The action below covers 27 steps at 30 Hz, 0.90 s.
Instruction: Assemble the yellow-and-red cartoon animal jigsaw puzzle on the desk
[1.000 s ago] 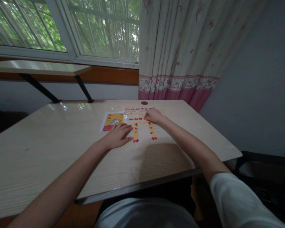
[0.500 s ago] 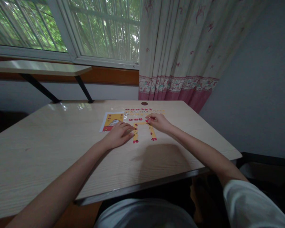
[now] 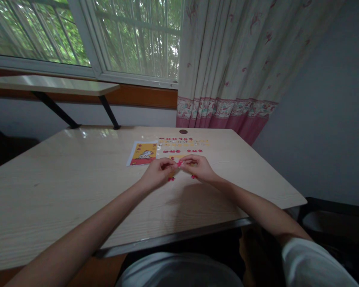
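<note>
A small red jigsaw piece (image 3: 179, 164) is pinched between the fingertips of my left hand (image 3: 159, 172) and my right hand (image 3: 199, 168), which meet above the table. Beneath them lies a partly joined yellow-and-red puzzle frame, mostly covered by my hands; its red lower ends (image 3: 171, 179) show below the fingers. Left of it rests a reference picture (image 3: 144, 153) of a white cartoon animal on yellow and red. Behind my hands, loose red puzzle pieces (image 3: 194, 151) lie in a row, with further rows of yellow, white and red pieces (image 3: 182, 142) beyond.
The pale wooden table (image 3: 77, 191) has a round dark grommet (image 3: 183, 131) near its back edge. A raised shelf (image 3: 54, 84) on black legs stands at the back left. Behind are a window and a flowered curtain (image 3: 227, 71); a dark chair (image 3: 332, 215) stands at the right.
My right hand has moved left and nearer from the row of red pieces, now with a red piece. My left hand has shifted slightly right, off the puzzle's left side, to meet it.
</note>
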Tool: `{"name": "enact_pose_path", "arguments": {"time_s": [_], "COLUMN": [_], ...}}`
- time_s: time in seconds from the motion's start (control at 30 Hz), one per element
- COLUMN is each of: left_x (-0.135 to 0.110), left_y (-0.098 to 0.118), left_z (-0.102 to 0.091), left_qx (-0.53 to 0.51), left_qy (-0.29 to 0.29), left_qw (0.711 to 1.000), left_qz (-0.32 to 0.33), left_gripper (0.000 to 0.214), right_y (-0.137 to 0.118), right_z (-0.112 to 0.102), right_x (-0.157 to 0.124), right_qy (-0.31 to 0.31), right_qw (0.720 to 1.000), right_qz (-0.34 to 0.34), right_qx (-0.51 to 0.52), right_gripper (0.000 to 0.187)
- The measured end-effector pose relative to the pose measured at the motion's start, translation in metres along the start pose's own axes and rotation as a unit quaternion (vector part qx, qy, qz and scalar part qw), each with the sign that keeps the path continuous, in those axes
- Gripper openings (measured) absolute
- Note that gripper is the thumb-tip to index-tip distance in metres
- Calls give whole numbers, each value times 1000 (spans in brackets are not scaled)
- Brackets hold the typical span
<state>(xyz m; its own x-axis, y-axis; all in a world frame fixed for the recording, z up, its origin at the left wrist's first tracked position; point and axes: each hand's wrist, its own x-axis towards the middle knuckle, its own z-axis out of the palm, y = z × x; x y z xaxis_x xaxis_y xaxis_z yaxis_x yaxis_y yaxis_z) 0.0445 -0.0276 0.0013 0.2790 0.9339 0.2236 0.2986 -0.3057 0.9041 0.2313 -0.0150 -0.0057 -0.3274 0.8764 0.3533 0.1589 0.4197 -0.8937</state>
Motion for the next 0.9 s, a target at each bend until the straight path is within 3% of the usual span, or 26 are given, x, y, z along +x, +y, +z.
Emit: {"name": "enact_pose_path", "arguments": {"time_s": [0.1, 0.2, 0.33, 0.5, 0.67, 0.9], "left_x": [1, 2, 4, 3, 3, -1], "left_y": [1, 4, 6, 4, 1, 1], "left_z": [0, -2, -6, -6, -6, -14], "left_qx": [-30, -40, -36, -19, -9, 50], "left_qy": [-9, 2, 12, -2, -10, -36], "left_qw": [999, 999, 999, 1000, 1000, 997], "left_qz": [-14, -23, -22, -7, 19, 41], "left_gripper": [16, 13, 12, 13, 17, 28], "right_y": [-2, -5, -5, -6, -6, -7], "right_z": [-1, -5, -10, -11, -12, -17], "right_x": [-3, -4, -5, -5, -6, -6], "right_qy": [-19, 9, 42, 50, 37, 28], "right_qw": [999, 987, 935, 898, 889, 905], "right_qz": [-15, -75, -188, -251, -259, -204], "right_qx": [-38, -142, -296, -357, -375, -373], "right_gripper": [25, 23, 19, 21, 24, 26]}}
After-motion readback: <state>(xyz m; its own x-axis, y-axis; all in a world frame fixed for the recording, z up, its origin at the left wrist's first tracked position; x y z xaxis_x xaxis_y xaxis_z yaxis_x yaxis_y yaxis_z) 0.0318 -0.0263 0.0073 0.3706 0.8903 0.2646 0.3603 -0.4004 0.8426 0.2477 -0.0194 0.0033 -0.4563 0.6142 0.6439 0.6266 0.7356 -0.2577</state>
